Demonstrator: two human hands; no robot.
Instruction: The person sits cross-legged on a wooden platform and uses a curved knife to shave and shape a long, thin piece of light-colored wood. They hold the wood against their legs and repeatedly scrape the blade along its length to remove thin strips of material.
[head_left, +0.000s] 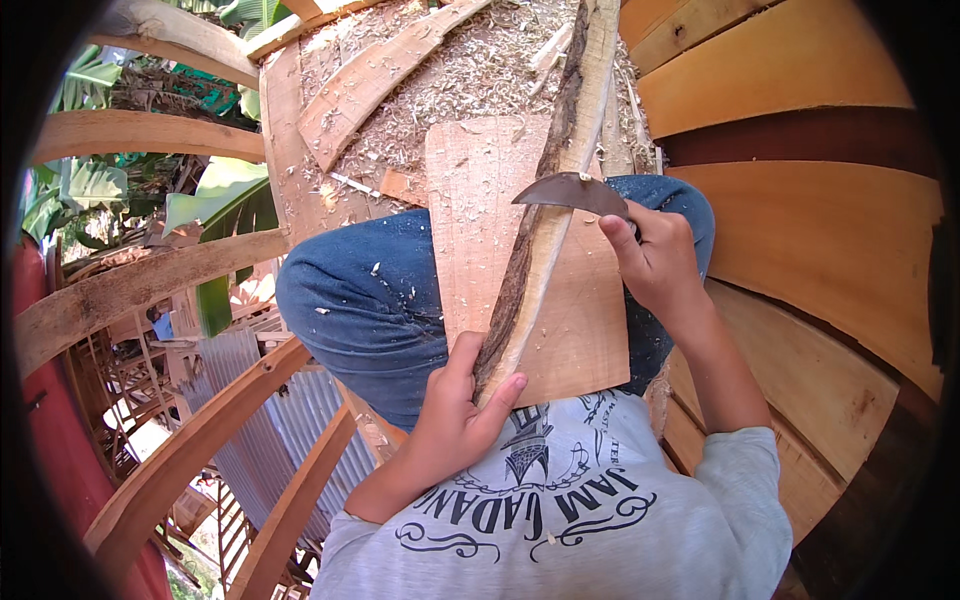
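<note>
A long strip of wood (548, 240) with dark bark down its left side slants away from my lap toward the far edge. My left hand (462, 405) grips its near end, thumb on the right side and fingers on the left. In my right hand (655, 255) is a knife (572, 192) with a dark curved blade; most of its handle is hidden in my fist. The blade lies across the strip, and a small curl of wood sits at its upper edge. Under the strip, a flat pale board (470, 250) rests over my legs.
Wood shavings (450, 80) cover the floor ahead, where a tapered plank (375, 85) lies. Curved wooden rails (150, 285) stand at the left, with banana leaves (225, 195) and corrugated metal sheets (250, 430) beyond. A wall of wide planks (820, 220) rises close on the right.
</note>
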